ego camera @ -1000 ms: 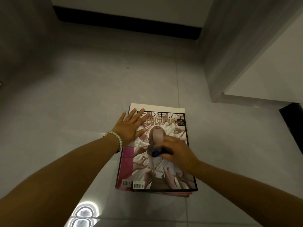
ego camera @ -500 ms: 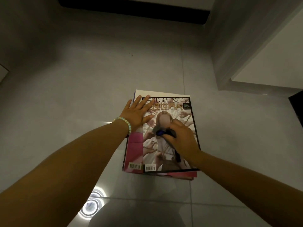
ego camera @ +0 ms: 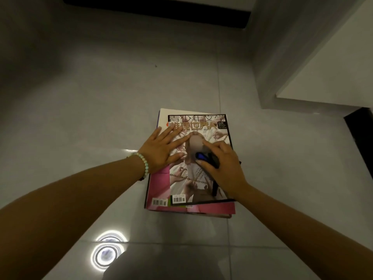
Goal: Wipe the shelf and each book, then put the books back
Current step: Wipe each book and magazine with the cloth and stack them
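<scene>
Mostly under right hand (ego camera: pixel 224 168): blue obj (ego camera: pixel 201 156) (type unclear); lower books (ego camera: pixel 214 209) covered.

Glossy paper magazine (ego camera: pixel 193 158), polished reflective floor tiles (ego camera: pixel 101 98), beaded bracelet (ego camera: pixel 145 163)

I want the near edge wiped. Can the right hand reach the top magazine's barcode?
Probably yes: the right hand, gripping the blue wiper, rests on that magazine, and nothing lies between it and the barcode.

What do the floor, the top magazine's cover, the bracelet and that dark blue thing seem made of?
Floor: glossy tile, likely ceramic; grout lines, ring-light reflection. Top magazine cover: coated printed paper, faint sheen, barcodes. Bracelet: round pale beads, perhaps stone or glass. Dark blue thing in the right hand: too blurred to tell.
</scene>
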The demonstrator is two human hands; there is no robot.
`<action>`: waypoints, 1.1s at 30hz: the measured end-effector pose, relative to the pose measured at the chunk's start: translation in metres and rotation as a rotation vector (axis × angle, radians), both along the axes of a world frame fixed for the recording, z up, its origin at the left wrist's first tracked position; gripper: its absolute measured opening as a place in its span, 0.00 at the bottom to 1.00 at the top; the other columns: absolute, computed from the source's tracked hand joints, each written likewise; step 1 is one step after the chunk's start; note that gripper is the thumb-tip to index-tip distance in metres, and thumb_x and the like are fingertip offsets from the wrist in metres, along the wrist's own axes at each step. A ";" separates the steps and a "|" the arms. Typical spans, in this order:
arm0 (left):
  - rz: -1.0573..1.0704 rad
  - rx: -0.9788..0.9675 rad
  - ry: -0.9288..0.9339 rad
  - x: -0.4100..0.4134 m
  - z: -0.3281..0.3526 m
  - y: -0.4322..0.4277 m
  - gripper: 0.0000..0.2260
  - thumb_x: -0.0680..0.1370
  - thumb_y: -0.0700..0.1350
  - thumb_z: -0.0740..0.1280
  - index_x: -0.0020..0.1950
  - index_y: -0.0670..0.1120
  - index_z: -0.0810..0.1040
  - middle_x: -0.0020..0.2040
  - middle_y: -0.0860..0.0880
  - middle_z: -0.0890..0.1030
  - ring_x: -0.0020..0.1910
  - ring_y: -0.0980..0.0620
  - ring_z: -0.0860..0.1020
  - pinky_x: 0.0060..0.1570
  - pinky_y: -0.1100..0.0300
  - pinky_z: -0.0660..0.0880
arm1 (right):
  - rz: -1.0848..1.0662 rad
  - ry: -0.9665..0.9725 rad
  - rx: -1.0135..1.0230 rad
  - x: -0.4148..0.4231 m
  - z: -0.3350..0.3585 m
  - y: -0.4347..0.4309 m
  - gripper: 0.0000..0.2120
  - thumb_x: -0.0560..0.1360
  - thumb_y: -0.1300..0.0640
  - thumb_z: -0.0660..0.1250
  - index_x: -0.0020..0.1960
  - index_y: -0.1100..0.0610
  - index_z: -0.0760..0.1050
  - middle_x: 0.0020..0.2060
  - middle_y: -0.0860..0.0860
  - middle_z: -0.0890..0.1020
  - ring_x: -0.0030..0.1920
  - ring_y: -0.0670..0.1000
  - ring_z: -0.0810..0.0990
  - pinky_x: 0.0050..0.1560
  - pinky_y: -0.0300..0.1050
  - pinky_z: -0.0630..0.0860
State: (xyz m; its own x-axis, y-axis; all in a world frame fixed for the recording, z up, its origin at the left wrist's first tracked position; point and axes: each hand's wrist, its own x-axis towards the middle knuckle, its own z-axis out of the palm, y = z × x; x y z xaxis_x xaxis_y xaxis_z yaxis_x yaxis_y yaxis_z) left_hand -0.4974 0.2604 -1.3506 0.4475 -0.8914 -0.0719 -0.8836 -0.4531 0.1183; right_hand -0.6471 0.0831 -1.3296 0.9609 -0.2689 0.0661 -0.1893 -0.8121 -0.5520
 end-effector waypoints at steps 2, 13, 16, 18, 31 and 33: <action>0.037 0.013 0.022 0.007 0.002 -0.007 0.37 0.69 0.70 0.25 0.74 0.56 0.42 0.78 0.48 0.49 0.77 0.47 0.45 0.72 0.49 0.42 | 0.106 -0.059 -0.043 -0.005 -0.006 0.005 0.26 0.75 0.55 0.68 0.71 0.56 0.67 0.64 0.59 0.73 0.64 0.58 0.72 0.63 0.56 0.73; 0.047 -0.014 0.020 0.010 -0.002 -0.009 0.37 0.68 0.70 0.24 0.73 0.58 0.40 0.78 0.49 0.46 0.77 0.47 0.44 0.73 0.48 0.42 | 0.303 -0.004 -0.152 -0.021 -0.012 0.001 0.26 0.79 0.45 0.58 0.74 0.51 0.62 0.75 0.51 0.60 0.73 0.51 0.61 0.69 0.46 0.60; 0.049 -0.017 0.016 0.010 -0.004 -0.008 0.37 0.68 0.70 0.24 0.73 0.58 0.39 0.78 0.50 0.45 0.77 0.48 0.43 0.72 0.48 0.41 | 0.441 -0.077 -0.194 -0.035 -0.019 0.049 0.23 0.78 0.53 0.59 0.72 0.54 0.64 0.71 0.54 0.67 0.69 0.53 0.69 0.64 0.49 0.71; 0.057 -0.019 0.034 0.010 -0.005 -0.008 0.37 0.67 0.72 0.26 0.73 0.58 0.38 0.78 0.51 0.44 0.77 0.50 0.41 0.72 0.49 0.39 | 0.550 -0.080 -0.250 -0.042 -0.021 0.061 0.22 0.77 0.55 0.57 0.70 0.55 0.65 0.69 0.55 0.71 0.68 0.55 0.72 0.61 0.53 0.75; 0.074 -0.005 0.018 0.007 -0.006 -0.010 0.40 0.66 0.75 0.28 0.73 0.56 0.37 0.78 0.50 0.43 0.76 0.48 0.41 0.70 0.50 0.35 | 0.346 -0.037 -0.322 -0.052 -0.010 0.016 0.29 0.60 0.68 0.74 0.61 0.58 0.77 0.65 0.57 0.76 0.61 0.56 0.78 0.47 0.49 0.82; 0.087 -0.012 0.021 0.005 -0.007 -0.011 0.40 0.66 0.75 0.28 0.74 0.56 0.38 0.78 0.50 0.44 0.76 0.48 0.41 0.71 0.50 0.35 | 0.135 -0.021 -0.365 -0.059 -0.003 -0.018 0.25 0.67 0.69 0.70 0.63 0.57 0.76 0.68 0.52 0.73 0.68 0.48 0.69 0.57 0.38 0.76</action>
